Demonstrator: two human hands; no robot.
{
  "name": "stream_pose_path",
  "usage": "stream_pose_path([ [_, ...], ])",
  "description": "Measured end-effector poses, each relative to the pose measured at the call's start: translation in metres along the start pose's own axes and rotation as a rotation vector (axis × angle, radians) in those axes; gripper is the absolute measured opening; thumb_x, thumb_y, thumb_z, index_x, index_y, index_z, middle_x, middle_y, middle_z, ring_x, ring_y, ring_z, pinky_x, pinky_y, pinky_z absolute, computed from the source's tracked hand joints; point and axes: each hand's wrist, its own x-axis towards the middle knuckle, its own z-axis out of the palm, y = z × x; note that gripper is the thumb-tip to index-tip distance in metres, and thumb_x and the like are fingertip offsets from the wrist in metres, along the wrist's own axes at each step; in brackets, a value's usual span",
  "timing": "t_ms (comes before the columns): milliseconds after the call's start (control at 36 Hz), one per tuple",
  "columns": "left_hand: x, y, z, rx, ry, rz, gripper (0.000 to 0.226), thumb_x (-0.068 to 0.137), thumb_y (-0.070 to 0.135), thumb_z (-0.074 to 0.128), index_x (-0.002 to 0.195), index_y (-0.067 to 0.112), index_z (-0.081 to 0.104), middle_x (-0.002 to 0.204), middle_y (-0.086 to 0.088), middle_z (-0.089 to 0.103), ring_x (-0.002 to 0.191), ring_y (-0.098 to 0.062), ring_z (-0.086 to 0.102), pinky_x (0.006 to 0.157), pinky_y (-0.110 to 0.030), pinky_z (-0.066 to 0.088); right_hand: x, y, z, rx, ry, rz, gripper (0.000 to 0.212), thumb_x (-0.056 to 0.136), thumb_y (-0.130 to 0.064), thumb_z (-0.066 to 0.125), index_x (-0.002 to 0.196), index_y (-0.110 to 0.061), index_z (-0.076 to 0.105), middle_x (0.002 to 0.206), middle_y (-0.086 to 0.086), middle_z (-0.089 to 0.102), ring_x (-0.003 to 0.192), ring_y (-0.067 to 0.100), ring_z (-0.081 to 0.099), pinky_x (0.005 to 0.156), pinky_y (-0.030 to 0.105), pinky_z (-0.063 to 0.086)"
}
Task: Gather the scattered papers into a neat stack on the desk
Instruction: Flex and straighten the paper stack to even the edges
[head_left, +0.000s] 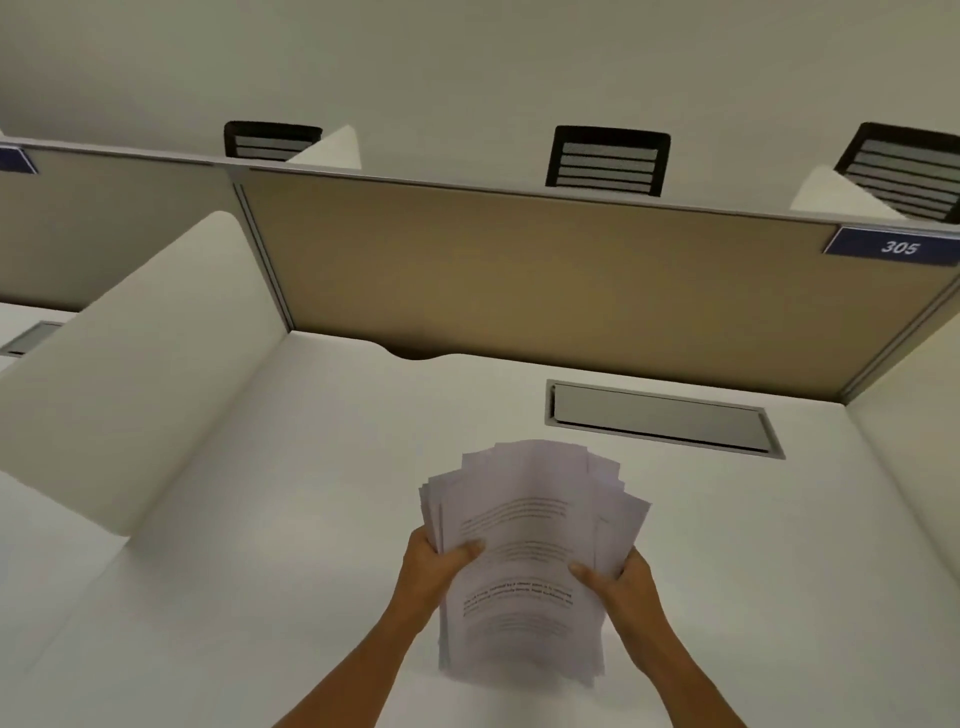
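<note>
Head view: papers (530, 551) near grommet tray (660, 418)

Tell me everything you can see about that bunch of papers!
The papers are white printed sheets with dark lines of text, too blurry to read. They are bunched but uneven, with their far edges fanned out in steps. The left hand grips their left side, the right hand their right, thumbs on top. They are over the white desk.
</note>
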Motion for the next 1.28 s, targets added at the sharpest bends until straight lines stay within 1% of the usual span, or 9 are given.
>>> stream_pose_path([
  [139,0.0,0.007,0.014,-0.035,0.02,0.054,0.037,0.062,0.031,0.087,0.097,0.025,0.076,0.094,-0.006,0.078,0.088,-0.029,0.075,0.073,-0.049,0.064,-0.006,-0.012,-0.019,0.097,0.069,-0.08,0.042,0.063,-0.02,0.087,0.103,-0.019,0.075,0.093,0.004,0.081,0.083,0.027,0.077,0.064,0.034,0.064],
  [389,0.005,0.011,0.025,0.0,-0.02,0.125,0.069,0.053,0.039,0.088,0.116,0.025,0.065,0.112,-0.006,0.072,0.104,-0.021,0.069,0.085,-0.042,0.061,-0.006,-0.01,-0.031,0.107,-0.022,-0.109,0.044,0.07,-0.013,0.09,0.111,-0.022,0.076,0.102,0.002,0.082,0.092,0.018,0.078,0.073,0.03,0.063],
  [528,0.004,0.007,0.032,0.032,-0.01,0.125,0.039,0.063,0.036,0.086,0.101,0.035,0.076,0.099,-0.002,0.078,0.094,-0.024,0.073,0.08,-0.041,0.063,-0.005,-0.018,-0.024,0.14,0.043,-0.081,0.041,0.062,-0.036,0.091,0.101,-0.032,0.076,0.092,-0.008,0.081,0.08,0.007,0.077,0.058,0.017,0.059],
  [639,0.001,0.01,0.037,0.033,-0.025,0.113,0.043,0.064,0.038,0.087,0.105,0.039,0.074,0.098,0.004,0.079,0.09,-0.016,0.075,0.07,-0.03,0.063,0.0,-0.021,-0.024,0.167,-0.001,-0.069,0.042,0.057,-0.039,0.092,0.096,-0.03,0.08,0.093,0.002,0.082,0.081,0.018,0.079,0.062,0.025,0.062],
  [778,0.007,0.004,0.039,0.059,0.034,0.073,0.048,0.058,0.041,0.088,0.103,0.031,0.072,0.095,0.0,0.079,0.087,-0.018,0.075,0.071,-0.04,0.065,0.005,-0.015,-0.024,0.149,-0.079,-0.028,0.048,0.055,-0.038,0.095,0.1,-0.031,0.08,0.097,0.005,0.081,0.088,0.023,0.078,0.067,0.033,0.064],
  [889,0.008,0.005,0.04,0.068,0.093,0.094,0.033,0.06,0.041,0.087,0.09,0.036,0.074,0.084,0.01,0.078,0.078,-0.012,0.075,0.057,-0.024,0.061,0.008,-0.02,-0.03,0.147,-0.036,-0.078,0.056,0.055,-0.043,0.097,0.106,-0.028,0.078,0.097,0.004,0.081,0.086,0.021,0.079,0.065,0.031,0.064],
  [1028,0.007,0.002,0.039,0.068,0.12,0.082,0.024,0.065,0.038,0.082,0.086,0.034,0.071,0.079,0.011,0.078,0.072,-0.015,0.076,0.053,-0.025,0.061,0.008,-0.014,-0.034,0.128,0.063,-0.113,0.048,0.058,-0.041,0.093,0.1,-0.023,0.077,0.092,0.003,0.081,0.08,0.023,0.078,0.061,0.029,0.063],
  [1111,0.007,0.002,0.036,0.047,0.137,0.096,0.026,0.066,0.037,0.081,0.09,0.032,0.071,0.084,0.006,0.078,0.075,-0.018,0.076,0.055,-0.028,0.062,0.009,-0.017,-0.041,0.14,0.093,-0.141,0.013,0.079,-0.019,0.085,0.09,-0.024,0.081,0.089,0.003,0.082,0.079,0.021,0.077,0.059,0.022,0.061],
  [1278,0.009,0.01,0.034,-0.034,0.007,0.133,0.052,0.063,0.04,0.083,0.108,0.021,0.067,0.098,-0.01,0.073,0.09,-0.023,0.072,0.069,-0.031,0.062,0.009,-0.015,-0.049,0.144,0.048,-0.124,0.018,0.082,-0.012,0.081,0.096,-0.024,0.081,0.095,0.001,0.082,0.083,0.013,0.078,0.064,0.018,0.06],
])
